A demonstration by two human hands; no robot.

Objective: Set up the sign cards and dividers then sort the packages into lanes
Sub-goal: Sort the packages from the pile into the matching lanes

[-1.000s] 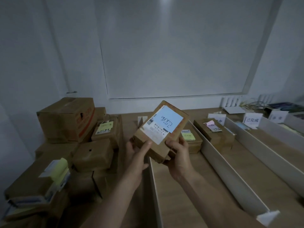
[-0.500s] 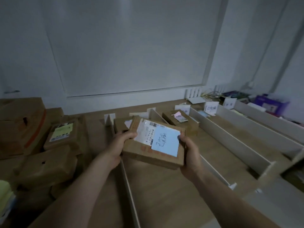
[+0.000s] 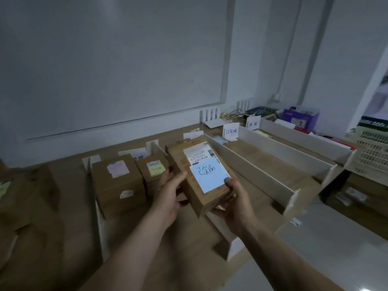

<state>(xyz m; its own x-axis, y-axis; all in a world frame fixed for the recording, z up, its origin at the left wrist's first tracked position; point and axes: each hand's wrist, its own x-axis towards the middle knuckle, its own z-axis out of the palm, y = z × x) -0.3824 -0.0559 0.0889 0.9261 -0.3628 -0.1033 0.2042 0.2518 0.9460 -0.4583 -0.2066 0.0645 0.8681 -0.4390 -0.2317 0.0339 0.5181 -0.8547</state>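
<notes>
Swinging rightward this past second: package point(image 3: 212, 198), blue note point(image 3: 210, 176) now readable, gripped by left hand point(image 3: 168, 192) and right hand point(image 3: 236, 201) over the lanes point(image 3: 262, 177). Matching sign card point(image 3: 230, 131) far right, likely destination.

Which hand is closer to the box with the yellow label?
Left. The left hand grips the held package just in front of that box; the right hand grips its other side, farther right.

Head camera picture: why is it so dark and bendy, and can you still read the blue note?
Head view: the room is dim and bluish; the blue note on the held box is the brightest spot and readable; the wall panel edge and dividers lean and bend toward the edges from the wide lens; the far-left boxes look blurred.
</notes>
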